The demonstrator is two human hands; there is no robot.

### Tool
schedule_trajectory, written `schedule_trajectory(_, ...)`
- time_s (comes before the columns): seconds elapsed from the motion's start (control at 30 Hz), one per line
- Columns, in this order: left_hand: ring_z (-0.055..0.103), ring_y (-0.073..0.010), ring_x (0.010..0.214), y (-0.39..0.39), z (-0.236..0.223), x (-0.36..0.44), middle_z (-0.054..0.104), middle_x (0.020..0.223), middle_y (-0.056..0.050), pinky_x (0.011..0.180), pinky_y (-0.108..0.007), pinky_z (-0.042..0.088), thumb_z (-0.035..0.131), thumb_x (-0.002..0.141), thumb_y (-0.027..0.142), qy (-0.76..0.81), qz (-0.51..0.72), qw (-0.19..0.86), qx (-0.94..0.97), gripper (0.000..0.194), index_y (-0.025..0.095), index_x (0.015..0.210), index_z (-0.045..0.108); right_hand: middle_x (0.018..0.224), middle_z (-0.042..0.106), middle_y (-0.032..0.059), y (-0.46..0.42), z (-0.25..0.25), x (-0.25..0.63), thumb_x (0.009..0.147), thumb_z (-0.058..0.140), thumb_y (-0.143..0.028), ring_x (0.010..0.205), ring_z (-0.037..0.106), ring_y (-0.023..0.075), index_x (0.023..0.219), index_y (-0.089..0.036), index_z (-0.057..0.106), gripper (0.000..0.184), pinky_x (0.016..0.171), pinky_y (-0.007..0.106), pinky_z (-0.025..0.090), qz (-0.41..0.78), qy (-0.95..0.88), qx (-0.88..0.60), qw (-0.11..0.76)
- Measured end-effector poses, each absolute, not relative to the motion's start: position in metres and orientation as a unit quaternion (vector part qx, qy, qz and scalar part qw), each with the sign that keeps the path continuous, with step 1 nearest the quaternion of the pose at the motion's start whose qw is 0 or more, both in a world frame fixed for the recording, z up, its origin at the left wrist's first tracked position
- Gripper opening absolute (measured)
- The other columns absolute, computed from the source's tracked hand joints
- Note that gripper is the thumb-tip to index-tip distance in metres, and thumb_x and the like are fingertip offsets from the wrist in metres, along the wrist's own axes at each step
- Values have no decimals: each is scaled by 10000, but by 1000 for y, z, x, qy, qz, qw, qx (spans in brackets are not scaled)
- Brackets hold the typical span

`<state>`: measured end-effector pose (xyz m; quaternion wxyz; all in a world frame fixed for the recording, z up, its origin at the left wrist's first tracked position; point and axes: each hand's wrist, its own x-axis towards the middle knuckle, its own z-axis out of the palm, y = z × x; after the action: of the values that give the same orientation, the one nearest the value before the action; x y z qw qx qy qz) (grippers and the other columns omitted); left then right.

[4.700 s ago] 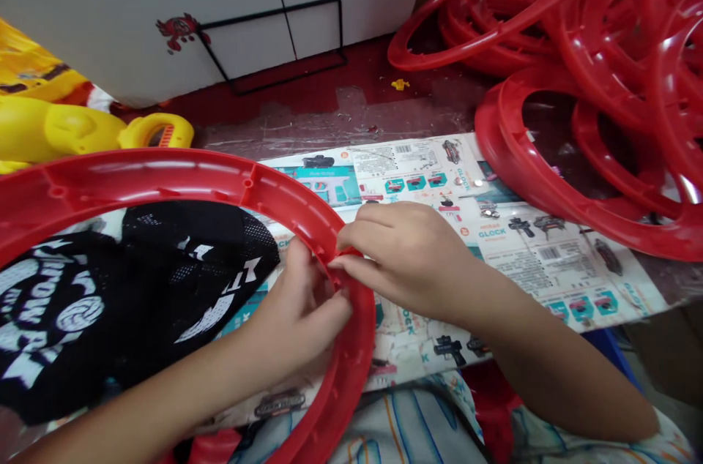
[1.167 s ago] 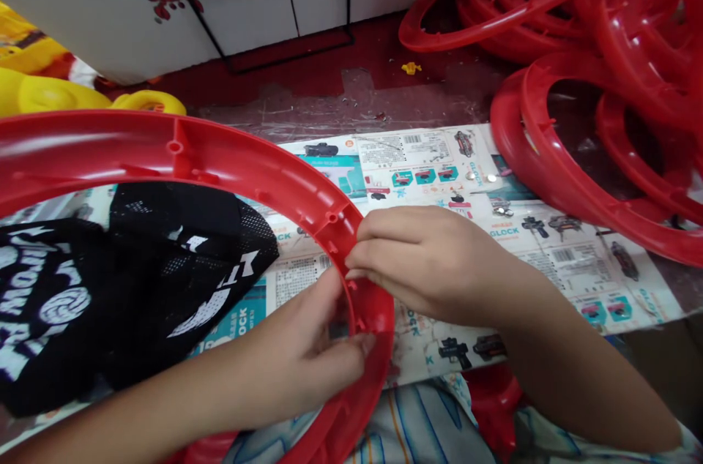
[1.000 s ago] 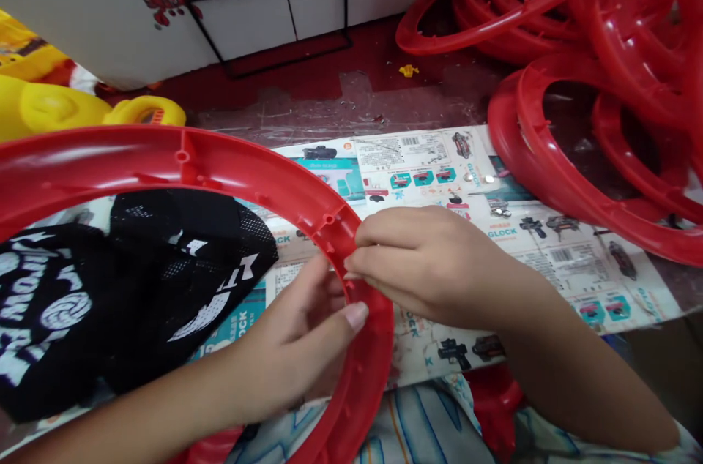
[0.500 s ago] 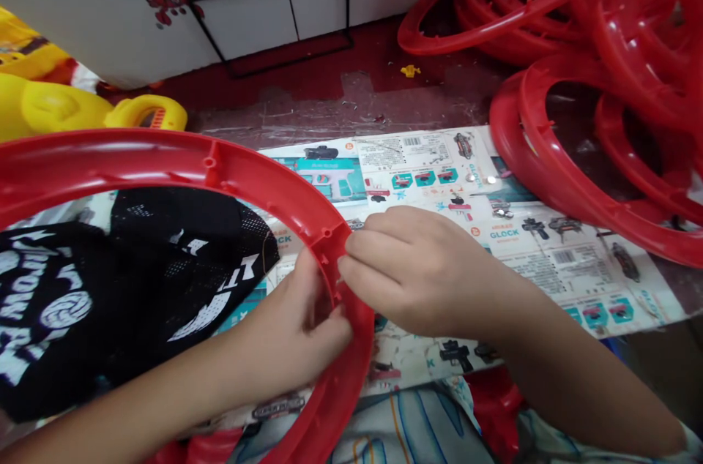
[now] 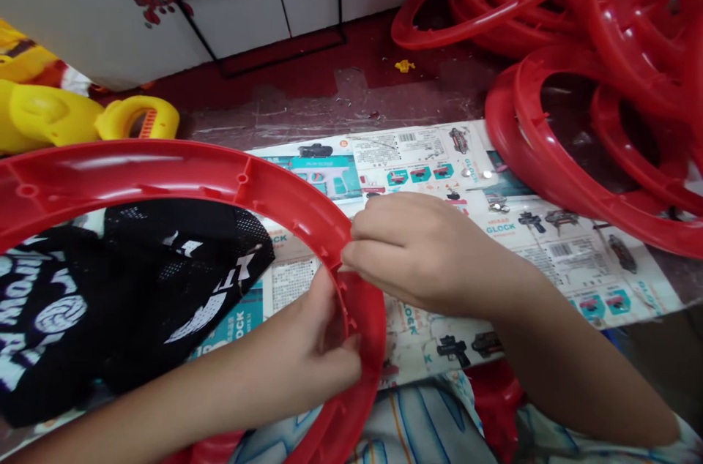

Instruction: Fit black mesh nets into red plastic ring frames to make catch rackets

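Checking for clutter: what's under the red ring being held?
Through the red ring: black cloth with white print and part of a printed sheet. What its band and the left hand and forearm cover can't be seen.

Free lane between ring (image 5: 280, 193) and heap (image 5: 618, 54)

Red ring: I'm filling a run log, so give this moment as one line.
left hand: gripping red ring; right hand: fingers curled against ring; through ring: black fabric; far right: piled red rings
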<state>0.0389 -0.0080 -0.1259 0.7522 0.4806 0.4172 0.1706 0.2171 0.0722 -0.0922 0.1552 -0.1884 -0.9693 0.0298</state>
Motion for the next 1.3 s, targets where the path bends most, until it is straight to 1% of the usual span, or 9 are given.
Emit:
schedule_trajectory(0.1, 610, -178, 901, -7, -124, 41, 592, 987, -32, 798, -331, 513, 507, 812, 75, 415, 183, 765, 457, 405, 231, 1156, 360, 729, 514, 17, 74, -92, 218, 940, 433, -169, 694, 421, 140, 789, -136, 652, 269, 630, 272, 329, 87, -966, -178, 164)
schedule_trajectory(0.2, 605, -167, 816, -10, -131, 41, 595, 945, -19, 692, -294, 514, 522, 778, 67, 438, 184, 743, 471, 453, 233, 1179, 393, 699, 477, 2, 75, -91, 219, 931, 476, -187, 669, 407, 128, 762, -122, 644, 247, 617, 253, 323, 125, -960, -178, 174)
schedule_trajectory(0.33, 621, -196, 836, -14, -136, 42, 611, 955, -42, 706, -330, 534, 549, 788, 120, 437, 197, 739, 473, 393, 223, 1150, 435, 684, 469, -9, 75, -89, 218, 924, 524, -229, 647, 404, 119, 737, -131, 621, 232, 593, 234, 310, 168, -952, -198, 162)
schedule_trajectory(0.53, 606, -175, 935, -14, -129, 44, 578, 1015, -34, 779, -309, 530, 546, 824, 119, 399, 228, 766, 449, 481, 263, 1227, 326, 697, 477, -12, 75, -90, 215, 907, 545, -192, 660, 416, 118, 731, -140, 590, 189, 618, 233, 334, 195, -945, -205, 165)
schedule_trajectory(0.67, 597, -163, 877, -11, -130, 37, 583, 998, -23, 744, -292, 523, 566, 883, 248, 360, 233, 797, 426, 423, 293, 1257, 372, 713, 495, -6, 76, -91, 216, 931, 512, -225, 670, 434, 119, 738, -144, 584, 222, 632, 235, 353, 202, -940, -204, 183)
schedule_trajectory(0.8, 567, -183, 1060, -7, -135, 37, 598, 1091, -29, 836, -265, 496, 535, 924, 344, 392, 299, 746, 447, 289, 287, 1205, 495, 737, 519, 4, 77, -92, 217, 951, 486, -280, 690, 454, 122, 748, -151, 584, 260, 645, 236, 364, 194, -938, -212, 192)
schedule_trajectory(0.93, 605, -97, 825, -8, -140, 44, 628, 1017, 13, 738, -202, 509, 525, 931, 254, 395, 362, 729, 426, 236, 296, 1154, 464, 726, 514, 3, 74, -92, 215, 959, 443, -226, 663, 427, 119, 751, -144, 587, 266, 611, 242, 328, 146, -948, -209, 190)
schedule_trajectory(1.0, 603, -91, 746, -10, -141, 46, 636, 957, 21, 673, -198, 515, 504, 928, 204, 394, 381, 725, 417, 272, 295, 1168, 416, 705, 494, -8, 72, -92, 214, 958, 412, -172, 646, 397, 116, 748, -148, 585, 273, 591, 244, 301, 113, -957, -191, 187)
schedule_trajectory(1.3, 603, -126, 807, -9, -139, 40, 626, 964, -21, 726, -241, 521, 514, 921, 245, 396, 359, 695, 481, 201, 233, 1121, 490, 670, 438, -29, 72, -94, 216, 913, 443, -139, 617, 357, 109, 689, -170, 528, 242, 567, 265, 250, 56, -962, -174, 205)
